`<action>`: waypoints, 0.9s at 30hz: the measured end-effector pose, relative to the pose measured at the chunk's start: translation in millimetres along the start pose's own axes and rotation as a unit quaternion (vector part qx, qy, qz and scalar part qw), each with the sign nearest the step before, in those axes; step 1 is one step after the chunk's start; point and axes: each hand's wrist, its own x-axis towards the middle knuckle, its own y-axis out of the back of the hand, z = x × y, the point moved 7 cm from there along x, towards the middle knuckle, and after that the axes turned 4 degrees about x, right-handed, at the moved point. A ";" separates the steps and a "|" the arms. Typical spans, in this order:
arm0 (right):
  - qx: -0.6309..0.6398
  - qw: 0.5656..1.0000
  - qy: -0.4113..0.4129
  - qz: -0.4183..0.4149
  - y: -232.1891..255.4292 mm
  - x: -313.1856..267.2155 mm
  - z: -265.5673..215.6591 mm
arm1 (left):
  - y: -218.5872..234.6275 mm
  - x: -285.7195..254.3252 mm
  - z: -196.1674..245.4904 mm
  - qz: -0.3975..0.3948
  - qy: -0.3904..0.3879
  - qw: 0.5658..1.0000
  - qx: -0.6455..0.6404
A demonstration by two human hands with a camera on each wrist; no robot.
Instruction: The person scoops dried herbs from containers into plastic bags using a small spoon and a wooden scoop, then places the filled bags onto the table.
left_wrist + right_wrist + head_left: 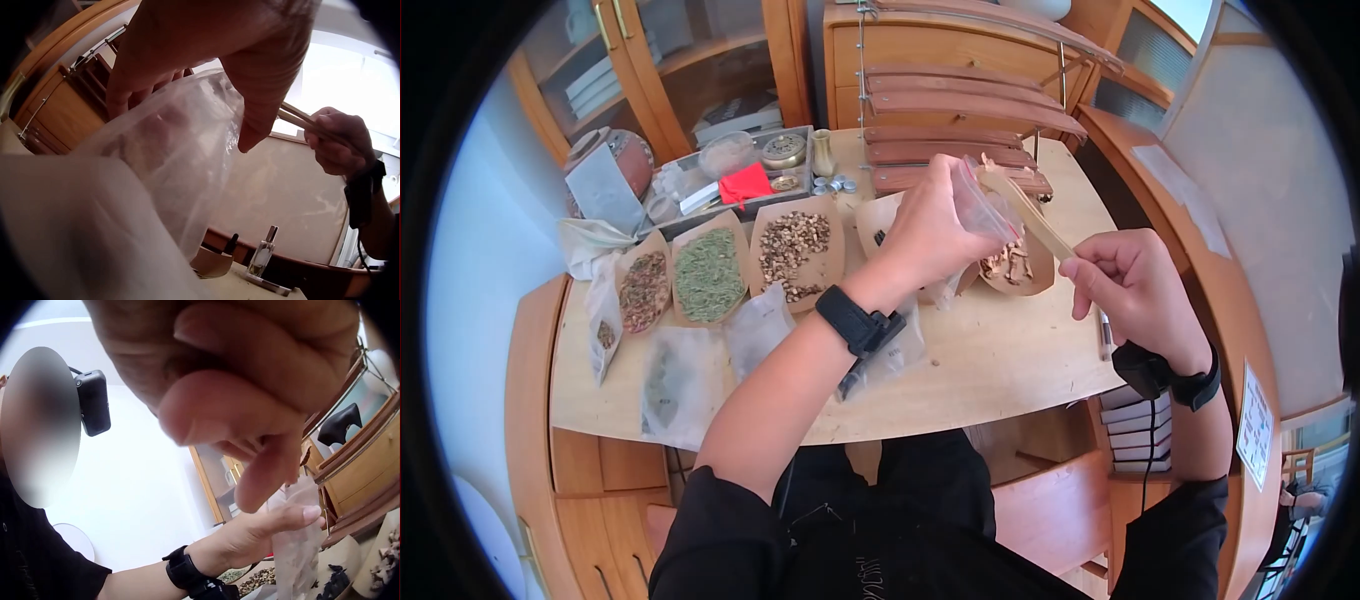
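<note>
My left hand (932,225) grips a clear zip bag (983,205) by its upper part, with the red-edged mouth facing up and to the right. The bag's translucent side (181,137) fills much of the left wrist view. My right hand (1135,290) pinches pale wooden tongs (1040,228), whose far end reaches up to the bag's mouth. Light brown dried pieces show around that end. Below the bag stands a paper tray (1025,290) with pale dried slices (1005,265). Beside it, a tray of black pieces (333,582) shows in the right wrist view.
Paper trays of brown chunks (795,245), green herb (708,275) and reddish dried bits (643,290) line the left. Plastic bags (675,385) lie in front. Behind are a grey tray (805,135) and a slatted wooden rack (960,100). A pen (1106,335) lies right.
</note>
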 end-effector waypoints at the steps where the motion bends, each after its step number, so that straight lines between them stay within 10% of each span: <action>1: -0.021 1.000 0.014 -0.011 -0.9 -0.2 -1.9 | 1.0 0.1 0.0 0.001 0.000 1.000 0.000; 13: -0.021 0.999 -0.025 -0.013 23.8 -8.2 -14.9 | 1.2 -0.2 0.4 0.009 0.011 1.000 0.005; 17: 0.041 0.990 -0.114 0.079 36.7 2.1 34.4 | 5.0 3.8 -12.2 0.034 0.007 0.999 -0.012; 27: 0.048 0.964 -0.257 -0.053 2.4 14.0 123.3 | 7.9 3.5 -11.7 0.040 -0.006 0.999 -0.005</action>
